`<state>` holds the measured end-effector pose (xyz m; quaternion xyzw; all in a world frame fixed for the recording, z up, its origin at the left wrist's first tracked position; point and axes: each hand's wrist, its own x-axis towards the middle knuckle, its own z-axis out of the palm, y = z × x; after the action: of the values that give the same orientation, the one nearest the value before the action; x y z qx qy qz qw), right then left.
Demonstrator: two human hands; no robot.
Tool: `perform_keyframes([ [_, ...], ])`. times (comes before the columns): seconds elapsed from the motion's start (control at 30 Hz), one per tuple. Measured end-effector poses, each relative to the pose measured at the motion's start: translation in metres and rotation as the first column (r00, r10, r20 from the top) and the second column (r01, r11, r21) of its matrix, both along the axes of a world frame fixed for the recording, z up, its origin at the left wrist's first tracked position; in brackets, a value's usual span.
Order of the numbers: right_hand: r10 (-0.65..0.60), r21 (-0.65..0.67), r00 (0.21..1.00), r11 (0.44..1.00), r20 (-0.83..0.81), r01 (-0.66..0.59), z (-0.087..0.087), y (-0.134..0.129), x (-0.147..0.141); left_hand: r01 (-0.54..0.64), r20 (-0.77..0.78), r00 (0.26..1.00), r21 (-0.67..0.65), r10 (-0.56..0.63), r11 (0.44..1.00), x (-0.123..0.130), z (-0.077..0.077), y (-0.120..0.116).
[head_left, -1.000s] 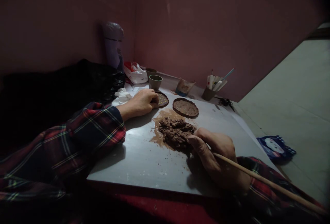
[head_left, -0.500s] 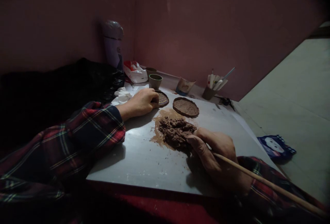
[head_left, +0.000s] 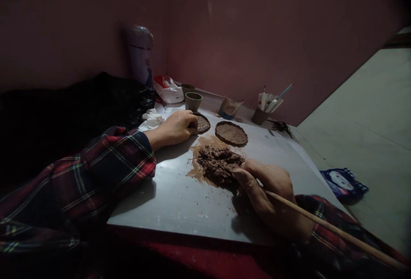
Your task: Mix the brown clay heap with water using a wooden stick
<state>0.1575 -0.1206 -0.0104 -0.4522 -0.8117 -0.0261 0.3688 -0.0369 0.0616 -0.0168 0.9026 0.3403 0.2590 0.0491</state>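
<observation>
My right hand (head_left: 268, 189) is closed around a long thin wooden stick (head_left: 321, 219), whose rear end runs back past my sleeve. The stick's front end is hidden by the hand and by a crumbly brown clay-like mass (head_left: 220, 163), which the fingertips meet. Wet brown smears ring this mass on the white board (head_left: 180, 206). My left hand (head_left: 181, 127) rests farther back with its fingers curled and pressed together at the near-left edge of a small round brown dish (head_left: 203, 123) with a dotted surface. Whatever those fingers may hold is hidden. A larger round brown dish (head_left: 231, 134) lies to the right.
Behind the dishes stand a green-rimmed cup (head_left: 193, 101), a cut-down container (head_left: 230, 108) and a cup of pens and brushes (head_left: 260, 115). A crumpled white tissue (head_left: 152, 118), a plastic bag (head_left: 168, 90) and black plastic (head_left: 80, 108) are at the left. Pink walls close the back.
</observation>
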Motion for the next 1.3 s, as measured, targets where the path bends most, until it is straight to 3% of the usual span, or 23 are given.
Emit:
perform_keyframes([
  [1.3, -0.021, 0.000, 0.999, 1.000, 0.028, 0.021, 0.0002, -0.0005, -0.0007, 0.004, -0.003, 1.000, 0.009, -0.004, 1.000, 0.0000, -0.0004, -0.0015],
])
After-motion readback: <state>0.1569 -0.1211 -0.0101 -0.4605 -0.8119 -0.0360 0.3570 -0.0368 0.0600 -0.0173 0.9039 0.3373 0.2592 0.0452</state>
